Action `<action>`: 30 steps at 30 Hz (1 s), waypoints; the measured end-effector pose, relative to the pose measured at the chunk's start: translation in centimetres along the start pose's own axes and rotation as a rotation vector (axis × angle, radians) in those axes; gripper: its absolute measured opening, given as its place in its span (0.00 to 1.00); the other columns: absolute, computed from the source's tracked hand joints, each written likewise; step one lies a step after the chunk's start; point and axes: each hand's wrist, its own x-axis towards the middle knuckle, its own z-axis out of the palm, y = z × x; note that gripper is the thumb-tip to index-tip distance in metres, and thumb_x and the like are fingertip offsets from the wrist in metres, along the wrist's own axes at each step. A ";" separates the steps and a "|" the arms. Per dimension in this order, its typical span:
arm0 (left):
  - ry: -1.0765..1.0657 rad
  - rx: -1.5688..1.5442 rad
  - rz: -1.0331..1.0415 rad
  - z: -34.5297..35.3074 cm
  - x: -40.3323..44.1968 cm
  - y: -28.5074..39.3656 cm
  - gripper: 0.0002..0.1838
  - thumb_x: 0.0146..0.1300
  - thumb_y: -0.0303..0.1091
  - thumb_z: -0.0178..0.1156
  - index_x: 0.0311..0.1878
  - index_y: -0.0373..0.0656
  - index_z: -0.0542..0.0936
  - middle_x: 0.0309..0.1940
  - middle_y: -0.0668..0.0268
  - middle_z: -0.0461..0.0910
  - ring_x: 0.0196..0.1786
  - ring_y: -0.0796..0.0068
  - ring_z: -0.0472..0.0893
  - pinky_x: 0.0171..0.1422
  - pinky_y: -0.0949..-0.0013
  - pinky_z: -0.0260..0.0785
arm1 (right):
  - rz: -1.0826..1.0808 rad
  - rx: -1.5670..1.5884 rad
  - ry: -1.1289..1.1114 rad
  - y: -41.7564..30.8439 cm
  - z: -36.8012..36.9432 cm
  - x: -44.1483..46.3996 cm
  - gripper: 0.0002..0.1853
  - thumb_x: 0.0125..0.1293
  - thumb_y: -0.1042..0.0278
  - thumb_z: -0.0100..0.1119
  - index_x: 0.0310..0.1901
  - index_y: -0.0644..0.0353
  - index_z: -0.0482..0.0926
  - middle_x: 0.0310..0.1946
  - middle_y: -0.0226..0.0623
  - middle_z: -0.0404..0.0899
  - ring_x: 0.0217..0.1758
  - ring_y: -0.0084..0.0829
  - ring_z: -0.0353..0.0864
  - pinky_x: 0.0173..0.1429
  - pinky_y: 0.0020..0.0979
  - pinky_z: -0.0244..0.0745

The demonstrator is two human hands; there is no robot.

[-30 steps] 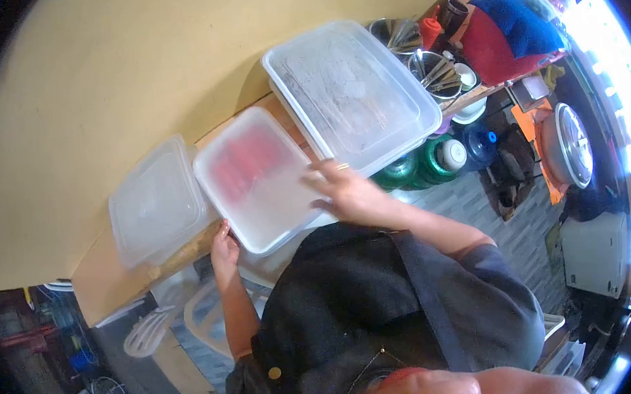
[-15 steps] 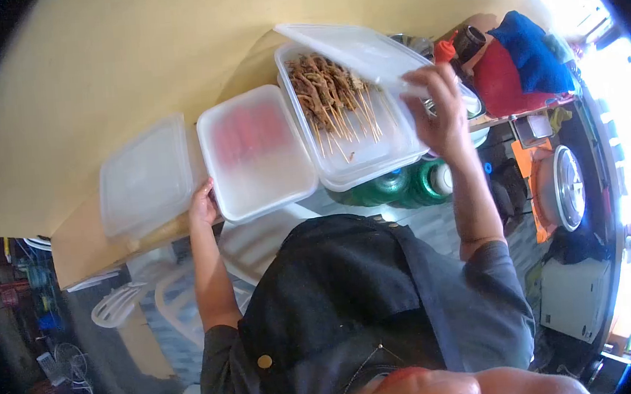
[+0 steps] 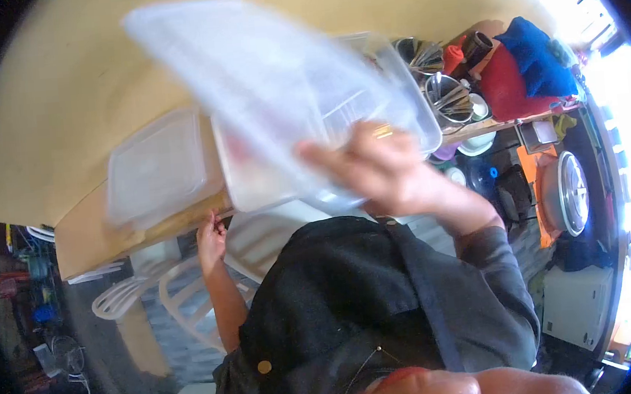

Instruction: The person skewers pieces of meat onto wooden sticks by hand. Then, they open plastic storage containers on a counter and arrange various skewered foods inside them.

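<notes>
My right hand [image 3: 391, 170] grips a translucent plastic lid [image 3: 238, 62] by its near edge, and both are blurred by motion. The lid is tilted over two plastic tubs. Beneath its left part lies the white tub [image 3: 256, 190], its reddish contents mostly veiled. The clear tub [image 3: 430, 132] is behind the lid on the right; its skewers are almost wholly hidden. My left hand [image 3: 212, 238] is at the table's front edge beside the white tub, fingers loosely bent and apart, holding nothing. Farther left, another translucent lid [image 3: 156, 165] lies on the table.
Metal containers of utensils [image 3: 450, 99] stand right of the tubs, with a red-capped bottle [image 3: 453, 56] and red and blue cloths [image 3: 534, 54] beyond. A white plastic chair [image 3: 189, 292] is below the table [image 3: 85, 233]. A lidded pot [image 3: 571, 192] sits at right.
My right hand has moved left with the lid, swinging it from the skewer tub across toward the white tub. My left hand has come off the white tub's edge.
</notes>
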 end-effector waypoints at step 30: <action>-0.050 0.002 0.187 0.6 -3.7 4.8 0.18 0.62 0.38 0.56 0.51 0.38 0.74 0.31 0.73 0.74 0.27 0.86 0.67 0.31 0.81 0.59 | 0.857 0.049 -0.853 8.6 12.0 -12.9 0.14 0.52 0.59 0.57 0.29 0.64 0.80 0.28 0.50 0.78 0.34 0.48 0.78 0.40 0.41 0.73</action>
